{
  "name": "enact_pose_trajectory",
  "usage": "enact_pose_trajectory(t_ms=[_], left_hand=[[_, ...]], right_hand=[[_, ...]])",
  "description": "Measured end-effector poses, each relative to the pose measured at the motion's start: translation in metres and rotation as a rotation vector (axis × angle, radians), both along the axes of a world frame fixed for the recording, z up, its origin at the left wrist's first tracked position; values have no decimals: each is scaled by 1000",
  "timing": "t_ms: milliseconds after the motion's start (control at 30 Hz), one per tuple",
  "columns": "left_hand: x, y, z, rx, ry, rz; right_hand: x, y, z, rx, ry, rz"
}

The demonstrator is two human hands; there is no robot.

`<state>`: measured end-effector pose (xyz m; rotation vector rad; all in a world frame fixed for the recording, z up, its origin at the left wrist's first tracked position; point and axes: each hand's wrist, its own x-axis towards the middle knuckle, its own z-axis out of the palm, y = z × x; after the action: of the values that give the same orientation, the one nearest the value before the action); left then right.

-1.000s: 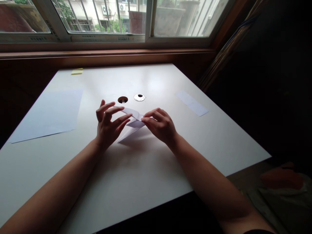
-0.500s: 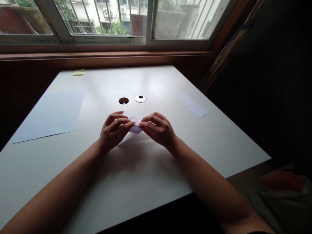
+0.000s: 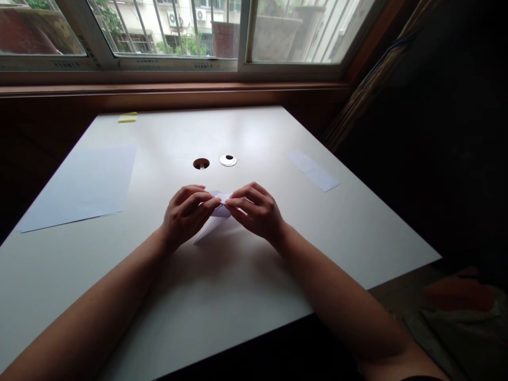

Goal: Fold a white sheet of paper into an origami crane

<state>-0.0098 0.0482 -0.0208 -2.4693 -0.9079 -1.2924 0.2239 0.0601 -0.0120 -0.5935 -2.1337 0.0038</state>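
A small folded piece of white paper [image 3: 216, 218] lies in the middle of the white table [image 3: 222, 275]. My left hand [image 3: 186, 214] and my right hand [image 3: 256, 209] meet over it, fingertips pinched on its upper folds. Both hands are closed on the paper and cover most of it. One pointed corner sticks out below toward me.
A flat white sheet [image 3: 83, 185] lies at the left. A narrow paper strip [image 3: 313, 169] lies at the right. A cable hole [image 3: 201, 163] and its round cap [image 3: 228, 160] sit just beyond my hands. A yellow sticky pad [image 3: 127, 118] rests at the far left corner.
My left hand, spread and raised a second ago, has closed down onto the folded paper. The lifted flap has been pressed flat. Little differs in the last half second.
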Motion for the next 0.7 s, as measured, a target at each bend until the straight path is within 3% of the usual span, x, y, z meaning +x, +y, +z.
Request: enact_pose_trajectory(t_ms=[233,700], left_hand=[[4,-1,0,87,36,49],[7,-4,2,107,20,70]], right_hand=[[-7,-3,1,-17,102,-15],[-6,-4,1,6,63,-20]])
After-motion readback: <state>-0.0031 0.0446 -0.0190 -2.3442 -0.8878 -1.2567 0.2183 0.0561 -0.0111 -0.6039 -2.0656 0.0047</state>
